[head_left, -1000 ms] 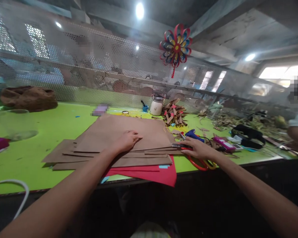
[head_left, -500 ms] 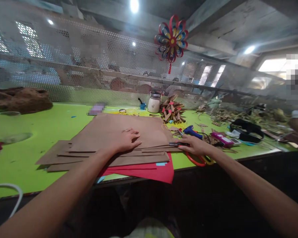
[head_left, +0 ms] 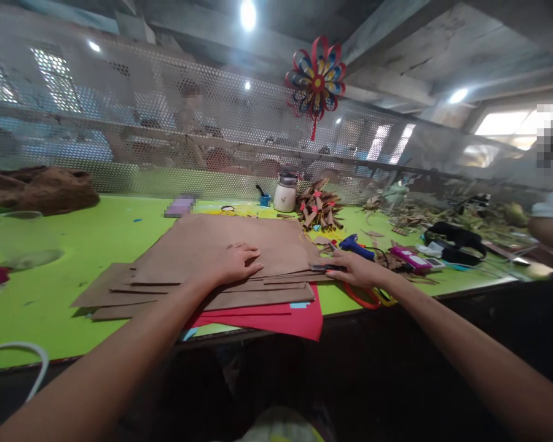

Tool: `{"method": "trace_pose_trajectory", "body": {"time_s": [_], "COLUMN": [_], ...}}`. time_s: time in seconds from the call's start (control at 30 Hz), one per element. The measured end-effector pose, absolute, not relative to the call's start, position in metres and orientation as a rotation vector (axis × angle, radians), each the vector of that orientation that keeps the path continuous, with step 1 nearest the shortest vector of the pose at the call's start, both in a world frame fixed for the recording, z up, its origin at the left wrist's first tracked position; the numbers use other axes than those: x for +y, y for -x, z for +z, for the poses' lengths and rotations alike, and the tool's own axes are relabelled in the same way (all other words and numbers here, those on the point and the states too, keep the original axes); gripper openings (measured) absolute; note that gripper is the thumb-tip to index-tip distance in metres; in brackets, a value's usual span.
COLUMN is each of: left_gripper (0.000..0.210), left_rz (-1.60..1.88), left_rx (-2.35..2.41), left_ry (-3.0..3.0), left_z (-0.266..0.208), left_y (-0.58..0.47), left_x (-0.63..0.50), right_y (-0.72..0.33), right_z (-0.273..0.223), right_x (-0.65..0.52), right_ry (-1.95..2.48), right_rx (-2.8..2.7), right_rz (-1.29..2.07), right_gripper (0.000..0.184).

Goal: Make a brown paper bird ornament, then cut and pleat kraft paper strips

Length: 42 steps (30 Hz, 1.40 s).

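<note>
My left hand (head_left: 239, 263) lies on the top sheet of a stack of brown paper (head_left: 212, 242), fingers loosely spread. At the stack's right edge, my right hand (head_left: 357, 270) is closed around dark-bladed scissors (head_left: 325, 267), whose dark metal points left over the paper. My fingers partly hide the grip. Beneath my right wrist, an orange handle loop (head_left: 364, 297) and a yellow handle loop (head_left: 387, 299) rest on the table; whether they belong to the same tool is hidden. Red sheets (head_left: 262, 322) stick out under the brown stack toward the table's front edge.
Beyond my right hand lie a blue glue gun (head_left: 357, 247), a magenta box (head_left: 410, 259) and a black strap (head_left: 456, 242). A pile of rolled brown paper pieces (head_left: 320, 209) stands by a white jar (head_left: 286, 193). Perforated metal mesh (head_left: 166, 141) rises behind the green table (head_left: 96, 245).
My right hand has shifted slightly left with the dark blades. My left hand stays on the paper. The view has tilted a little.
</note>
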<state>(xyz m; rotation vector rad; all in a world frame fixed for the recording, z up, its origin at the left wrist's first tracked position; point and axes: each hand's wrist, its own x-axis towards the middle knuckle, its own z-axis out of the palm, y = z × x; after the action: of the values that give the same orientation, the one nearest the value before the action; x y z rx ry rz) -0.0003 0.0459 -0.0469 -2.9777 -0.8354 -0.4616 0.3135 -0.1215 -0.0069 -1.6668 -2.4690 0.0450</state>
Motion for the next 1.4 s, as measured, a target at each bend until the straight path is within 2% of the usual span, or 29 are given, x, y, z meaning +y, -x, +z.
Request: {"method": "trace_pose_trajectory", "body": {"time_s": [0.27, 0.77, 1.03, 1.4], "left_gripper": [0.057, 0.060, 0.061, 0.060], "left_rz": [-0.419, -0.401, -0.427, -0.397], "left_rx": [-0.872, -0.884, -0.891, -0.920], "left_ry": [2.962, 2.989, 2.988, 2.994], "left_z": [-0.043, -0.041, -0.043, -0.043], "left_y": [0.000, -0.001, -0.001, -0.001], "left_x": [0.042, 0.041, 0.041, 0.041], "right_y": [-0.320, -0.281, -0.287, -0.260], "right_z": [-0.007, -0.004, -0.007, -0.003], "right_x": [-0.133, -0.118, -0.136, -0.109], "right_ry": [1.716, 1.738, 1.663, 1.611], "right_rx": [-2.427, -2.377, -2.393, -2.433], "right_rz": [0.086, -0.038, 0.066, 0.017], "right_gripper": [0.045, 0.022, 0.022, 0.018]}}
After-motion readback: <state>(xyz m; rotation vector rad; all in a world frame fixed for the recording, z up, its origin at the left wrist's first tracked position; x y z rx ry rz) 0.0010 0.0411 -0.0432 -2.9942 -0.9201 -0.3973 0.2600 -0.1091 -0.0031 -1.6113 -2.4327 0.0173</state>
